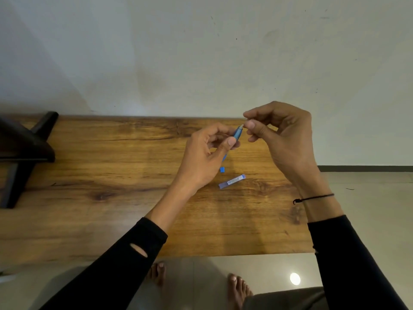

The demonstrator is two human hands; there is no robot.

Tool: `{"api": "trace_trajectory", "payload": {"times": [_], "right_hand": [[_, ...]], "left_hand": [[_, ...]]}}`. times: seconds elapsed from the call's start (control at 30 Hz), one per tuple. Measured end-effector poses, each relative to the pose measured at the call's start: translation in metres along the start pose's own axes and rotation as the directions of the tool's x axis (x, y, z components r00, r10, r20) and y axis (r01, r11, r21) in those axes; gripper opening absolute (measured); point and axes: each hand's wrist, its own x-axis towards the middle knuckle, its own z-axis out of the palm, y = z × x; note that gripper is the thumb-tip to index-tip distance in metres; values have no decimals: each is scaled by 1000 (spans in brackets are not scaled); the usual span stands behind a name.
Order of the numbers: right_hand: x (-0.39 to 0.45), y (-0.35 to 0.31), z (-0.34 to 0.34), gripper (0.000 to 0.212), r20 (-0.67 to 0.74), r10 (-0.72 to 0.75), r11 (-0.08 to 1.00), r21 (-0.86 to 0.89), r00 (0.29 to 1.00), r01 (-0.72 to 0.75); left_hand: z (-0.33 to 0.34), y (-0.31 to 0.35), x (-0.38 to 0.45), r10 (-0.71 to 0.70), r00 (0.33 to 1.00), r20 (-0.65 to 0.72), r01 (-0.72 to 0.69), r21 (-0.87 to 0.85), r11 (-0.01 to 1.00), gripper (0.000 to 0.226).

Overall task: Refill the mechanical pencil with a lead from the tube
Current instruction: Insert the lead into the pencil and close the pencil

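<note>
My left hand (206, 153) grips a blue mechanical pencil (237, 133) above the wooden table (111, 198), its upper end tilted up to the right. A small white eraser (241, 126) shows at that end. My right hand (279, 133) pinches that white tip between thumb and forefinger. The pencil's lower part is mostly hidden behind my left palm. Below my hands a small blue cap (222, 169) lies on the wood. Just under it lies the flat blue lead tube (232, 181), slanted.
A dark wooden stand (24, 151) occupies the table's left end. The table backs onto a pale wall (201, 52). Its right edge ends near my right wrist, with tiled floor (368, 198) beyond. Bare feet (238, 287) show below the front edge.
</note>
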Motion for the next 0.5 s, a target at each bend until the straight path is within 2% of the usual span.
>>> {"api": "trace_trajectory", "payload": {"times": [0.1, 0.5], "right_hand": [[-1, -3, 0, 22, -2, -16, 999, -37, 1000, 16], [-3, -4, -4, 12, 86, -40, 977, -207, 996, 57]], "left_hand": [[1, -2, 0, 7, 1000, 2, -7, 0, 1000, 9], [3, -7, 0, -10, 1000, 5, 10, 28, 1000, 9]]}}
